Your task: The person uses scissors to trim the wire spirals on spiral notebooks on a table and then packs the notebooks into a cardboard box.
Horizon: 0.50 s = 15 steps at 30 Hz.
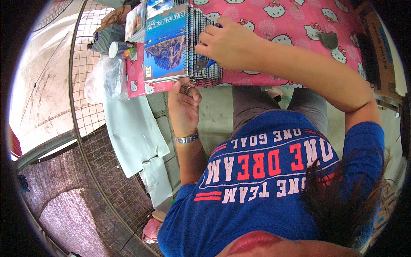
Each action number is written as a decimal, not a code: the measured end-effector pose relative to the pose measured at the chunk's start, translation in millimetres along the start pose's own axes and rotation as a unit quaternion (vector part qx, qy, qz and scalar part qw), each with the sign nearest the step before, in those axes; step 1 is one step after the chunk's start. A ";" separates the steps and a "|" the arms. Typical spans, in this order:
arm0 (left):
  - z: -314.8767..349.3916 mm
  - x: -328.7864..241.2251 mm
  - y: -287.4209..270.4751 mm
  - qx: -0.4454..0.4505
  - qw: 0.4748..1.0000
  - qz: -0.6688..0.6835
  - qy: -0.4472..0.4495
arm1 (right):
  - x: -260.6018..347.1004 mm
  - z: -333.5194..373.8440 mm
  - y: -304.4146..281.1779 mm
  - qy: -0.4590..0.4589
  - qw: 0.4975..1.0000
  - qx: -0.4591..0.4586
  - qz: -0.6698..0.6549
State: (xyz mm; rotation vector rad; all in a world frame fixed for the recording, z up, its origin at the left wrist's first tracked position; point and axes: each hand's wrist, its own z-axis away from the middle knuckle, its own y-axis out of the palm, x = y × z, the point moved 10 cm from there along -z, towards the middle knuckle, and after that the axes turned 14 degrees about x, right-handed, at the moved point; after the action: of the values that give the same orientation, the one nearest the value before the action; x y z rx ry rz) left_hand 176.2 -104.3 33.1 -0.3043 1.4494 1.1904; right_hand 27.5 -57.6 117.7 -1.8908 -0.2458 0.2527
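Note:
Near the left end of the table is a stack of spiral-bound notebooks (166,47), the top cover a blue sea with a rocky headland. Their dark wire coils (198,30) face right. At the near edge, by the coil corner, my left hand (184,105) has its fingers curled closed against the notebook; the fingertips are partly hidden. My right hand (229,45) lies over the coils, closed around blue-handled pliers (209,63). The dark jaws of the pliers point at the coil near the stack's front corner.
A pink cat-print cover (295,21) spreads over the table. More notebooks (135,23) stand at the far left, beside a paper cup (114,49) and a clear plastic bag (106,79). Wire mesh (87,55) borders the left. A dark oval item (329,40) and cardboard box (379,53) are right.

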 end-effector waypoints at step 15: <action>-4.8 10.3 -4.2 0.056 0.994 -0.098 0.014 | 2.7 4.8 0.2 -0.025 0.998 -0.053 0.012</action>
State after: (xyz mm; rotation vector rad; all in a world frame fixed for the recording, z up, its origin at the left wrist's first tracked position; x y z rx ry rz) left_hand 173.6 -105.4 21.4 -0.3768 1.4686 0.9465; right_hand 28.7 -52.5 115.8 -1.9953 -0.2765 0.3089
